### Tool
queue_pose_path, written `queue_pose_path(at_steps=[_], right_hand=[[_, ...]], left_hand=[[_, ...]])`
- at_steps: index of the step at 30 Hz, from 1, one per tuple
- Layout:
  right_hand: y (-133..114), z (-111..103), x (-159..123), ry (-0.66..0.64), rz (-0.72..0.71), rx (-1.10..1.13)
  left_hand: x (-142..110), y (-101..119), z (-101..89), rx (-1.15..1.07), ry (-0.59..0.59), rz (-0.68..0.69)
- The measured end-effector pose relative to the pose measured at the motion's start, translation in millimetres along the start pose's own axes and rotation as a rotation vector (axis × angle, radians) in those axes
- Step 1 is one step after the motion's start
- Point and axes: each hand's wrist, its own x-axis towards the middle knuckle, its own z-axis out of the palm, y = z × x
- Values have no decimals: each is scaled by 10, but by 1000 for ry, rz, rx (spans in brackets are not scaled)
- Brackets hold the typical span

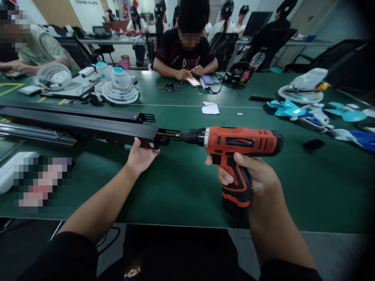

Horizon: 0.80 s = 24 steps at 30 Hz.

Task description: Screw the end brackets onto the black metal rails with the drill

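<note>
In my right hand (258,171) is an orange and black cordless drill (243,140), its fingers wrapped round the grip, one finger by the trigger. The drill lies level and its chuck points left. The bit end meets the slotted end of a long black rectangular beam (117,127); whether it sits in a screw I cannot tell. My left hand (143,156) grips this beam near that end from below, thumb on the near side. A second black beam (102,112) lies behind it, with a similar slotted bracket.
Fan parts (120,91) lie at the back left, and another fan (304,88) with blue blades (287,108) at the right. White paper (210,108) lies mid-table. A co-worker (187,50) sits opposite, handling small electronics. Metal strips (35,134) lie at the left.
</note>
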Motion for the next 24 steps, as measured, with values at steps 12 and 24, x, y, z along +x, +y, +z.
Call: queue_pose_path(at_steps=[12, 24], right_hand=[[233, -165, 50, -158, -27, 77], [306, -134, 29, -99, -76, 25]], left_hand=[[-7, 15, 3, 8, 0, -2], [-16, 32, 13, 48, -34, -3]])
